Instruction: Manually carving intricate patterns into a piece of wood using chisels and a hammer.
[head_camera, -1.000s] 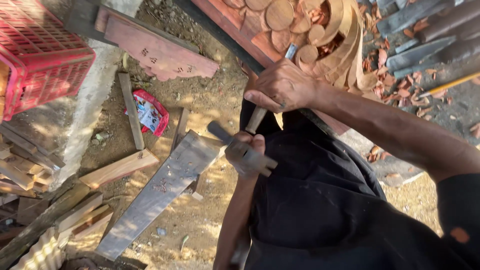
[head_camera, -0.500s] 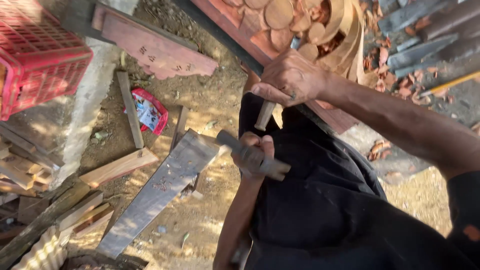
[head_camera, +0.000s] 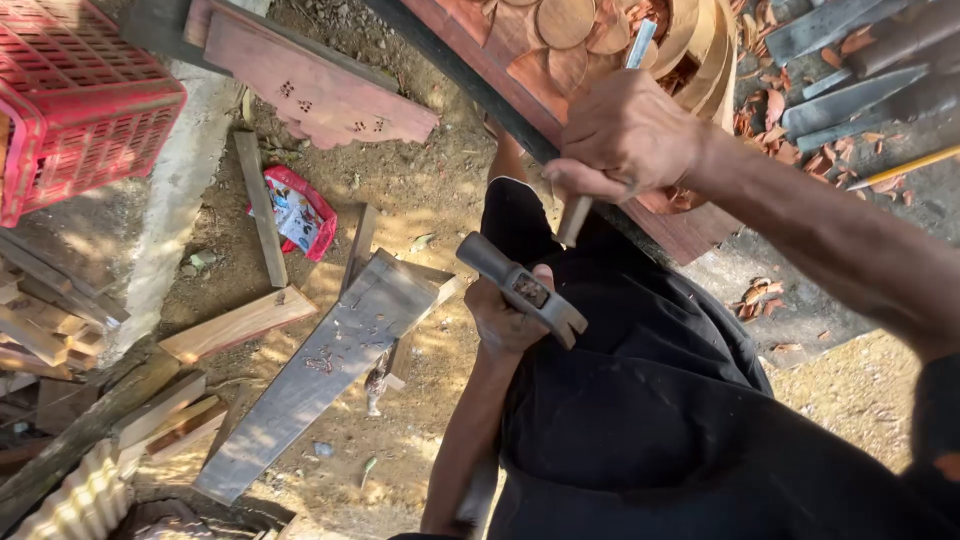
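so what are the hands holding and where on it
Left hand grips a hammer by the handle, just under the head. Right hand wraps the handle of a chisel, blade sticking out above.

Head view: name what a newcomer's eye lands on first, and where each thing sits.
At top centre, the right hand grips a chisel set against a reddish carved wood panel. Just below, mid-frame, the left hand holds a grey hammer over the dark-clothed lap. A red plastic crate glows in the top-left corner above scattered planks.
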